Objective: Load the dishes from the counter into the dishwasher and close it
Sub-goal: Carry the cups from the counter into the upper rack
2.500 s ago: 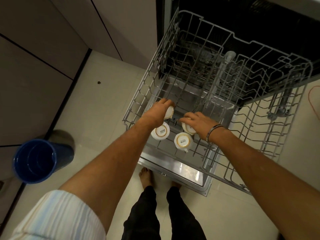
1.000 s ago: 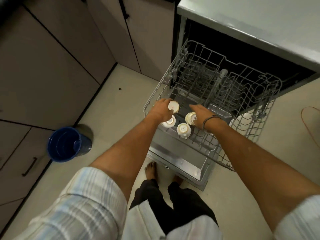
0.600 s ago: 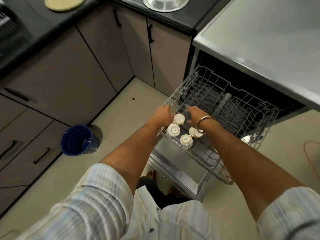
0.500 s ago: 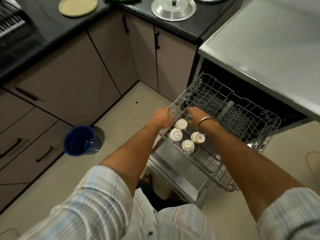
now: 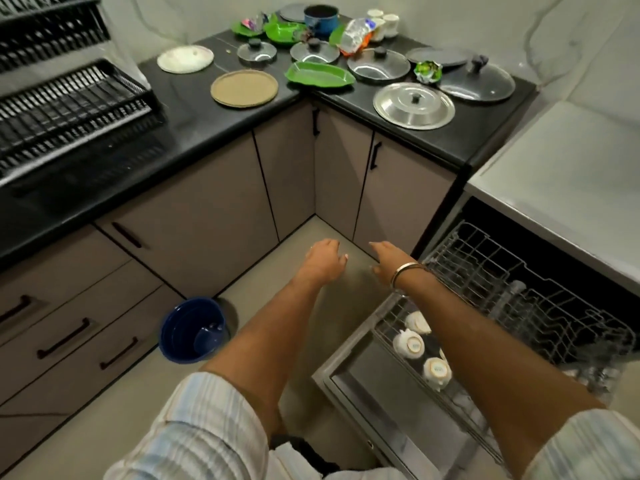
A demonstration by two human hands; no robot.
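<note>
L hand [image 5: 323, 259] & R hand [image 5: 384, 263] both relaxed, holding nothing, over floor; 3 cups [image 5: 408, 346] upside-down in rack [image 5: 485, 258].

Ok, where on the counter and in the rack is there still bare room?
The counter is bare between the black dish rack and the tan round plate. The far corner is crowded with lids, green dishes and a blue pot. The upper rack looks free behind the white cups.
</note>
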